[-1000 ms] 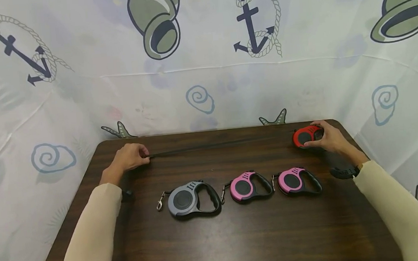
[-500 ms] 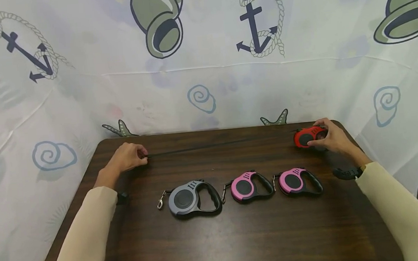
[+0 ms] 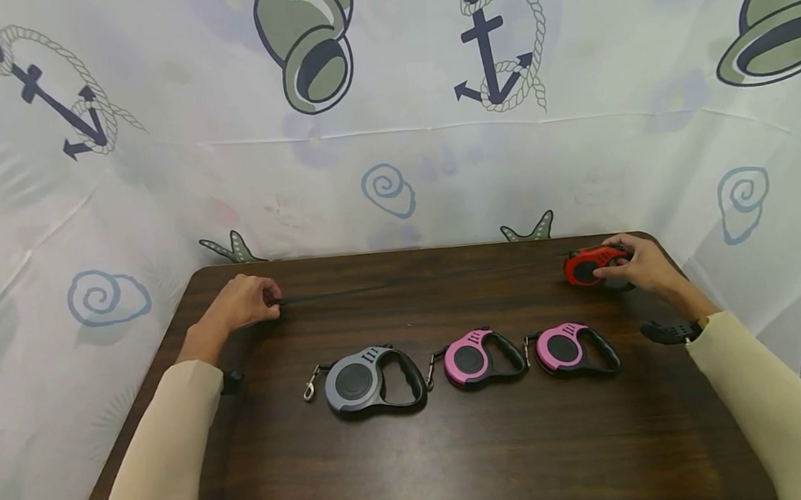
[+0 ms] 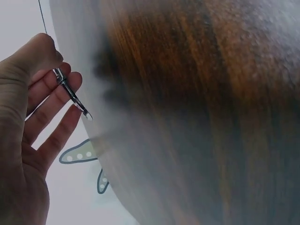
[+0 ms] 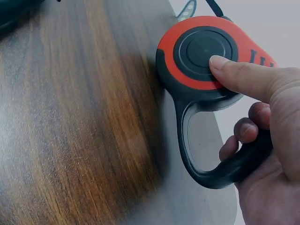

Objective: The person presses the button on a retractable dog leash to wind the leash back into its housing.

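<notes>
At the table's far left, my left hand (image 3: 242, 302) pinches the metal clip (image 4: 70, 91) of a retractable dog leash between thumb and fingers. From it the thin dark strap (image 3: 333, 294) stretches across to the red and black leash case (image 3: 581, 267) at the far right. My right hand (image 3: 648, 264) grips that case. In the right wrist view the thumb (image 5: 243, 74) lies on the round center, and other fingers curl around the black handle (image 5: 215, 178). In the head view the strap fades against the dark wood toward the case.
Nearer on the brown table (image 3: 434, 469) lie a grey retractable leash (image 3: 355, 381), a pink one (image 3: 466, 359) and another pink one (image 3: 559, 347), in a row with clips to the left. A patterned white curtain (image 3: 432, 199) stands behind the table.
The left hand has drawn slightly further left with the clip. The strap looks thinner and fainter than before. The right hand keeps hold of the red leash with little movement.
</notes>
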